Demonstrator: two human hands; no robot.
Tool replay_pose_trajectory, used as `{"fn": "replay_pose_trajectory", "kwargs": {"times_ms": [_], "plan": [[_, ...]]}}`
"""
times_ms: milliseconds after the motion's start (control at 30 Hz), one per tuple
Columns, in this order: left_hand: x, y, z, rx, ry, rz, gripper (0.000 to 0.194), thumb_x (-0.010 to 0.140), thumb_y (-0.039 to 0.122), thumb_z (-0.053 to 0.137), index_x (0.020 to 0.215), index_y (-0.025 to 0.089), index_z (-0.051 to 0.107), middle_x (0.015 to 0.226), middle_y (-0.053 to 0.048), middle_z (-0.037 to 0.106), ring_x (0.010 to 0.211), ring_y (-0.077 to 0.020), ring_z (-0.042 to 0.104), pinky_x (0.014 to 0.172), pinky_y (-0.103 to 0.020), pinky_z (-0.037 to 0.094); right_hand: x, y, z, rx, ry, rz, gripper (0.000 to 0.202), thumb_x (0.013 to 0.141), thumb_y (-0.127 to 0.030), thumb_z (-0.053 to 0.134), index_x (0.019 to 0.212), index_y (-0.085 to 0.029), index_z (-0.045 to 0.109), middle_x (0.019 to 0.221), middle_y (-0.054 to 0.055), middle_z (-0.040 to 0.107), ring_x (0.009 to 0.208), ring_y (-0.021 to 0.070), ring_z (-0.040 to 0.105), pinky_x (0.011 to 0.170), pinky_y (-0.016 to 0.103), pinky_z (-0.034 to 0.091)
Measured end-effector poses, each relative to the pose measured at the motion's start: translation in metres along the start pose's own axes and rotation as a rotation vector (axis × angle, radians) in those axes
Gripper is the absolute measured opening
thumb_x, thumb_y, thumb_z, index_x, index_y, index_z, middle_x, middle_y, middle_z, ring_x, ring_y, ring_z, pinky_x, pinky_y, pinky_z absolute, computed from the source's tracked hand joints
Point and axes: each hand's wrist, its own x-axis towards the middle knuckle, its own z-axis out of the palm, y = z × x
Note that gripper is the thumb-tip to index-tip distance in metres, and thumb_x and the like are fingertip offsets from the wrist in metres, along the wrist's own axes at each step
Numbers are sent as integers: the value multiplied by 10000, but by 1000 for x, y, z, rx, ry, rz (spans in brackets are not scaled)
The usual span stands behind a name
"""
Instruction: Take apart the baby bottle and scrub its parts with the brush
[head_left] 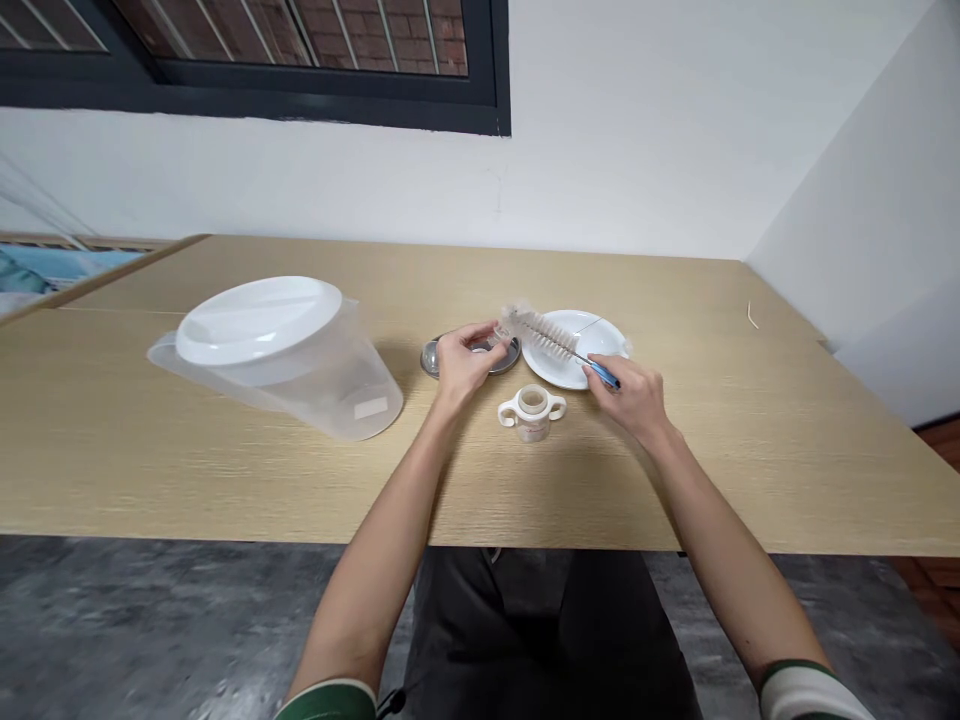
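My right hand [627, 394] is closed round the blue handle of a bottle brush [551, 338], whose white bristles point left above a white plate [559, 375]. The brush tip meets a small clear piece [501, 333] pinched in the fingers of my left hand [463, 362]; its exact shape is hard to make out. Beneath my left hand lies a metal dish [510, 360] with a clear rounded item at its left end. A small clear bottle [533, 425] with a white two-handled collar stands upright on the table, between and below my hands.
A large translucent pitcher [322, 375] with a white lid is on the left of the wooden table [262, 490]. Behind the table are a white wall and a barred window. A thin pale strip [752, 316] lies at the far right.
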Motion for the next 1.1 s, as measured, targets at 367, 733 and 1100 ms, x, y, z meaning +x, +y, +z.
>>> {"fn": "replay_pose_trajectory", "kwargs": {"times_ms": [367,733,1100], "plan": [[1,1,-1,17,4,-1,385,673,332,843,1018,171,786,1097,-120,784,994,-289,754,949,-435,605,5,4,-3,95,75,142,270,935,-408,601,941,-211,786,910,61,810,759,202,757,665,303,557],[1,3,-3,51,-8,23,368,682,335,852,1011,180,795,1075,-115,790,976,-291,756,929,-436,603,1,-4,2,104,20,107,262,945,-392,591,941,-210,780,911,57,810,791,196,764,694,296,559],[0,7,-1,-5,27,-2,390,655,335,858,991,152,786,1035,-108,794,947,-276,756,921,-415,610,-2,-1,4,37,-30,6,267,987,-380,568,1019,-206,768,974,54,813,816,168,763,656,261,503]]}}
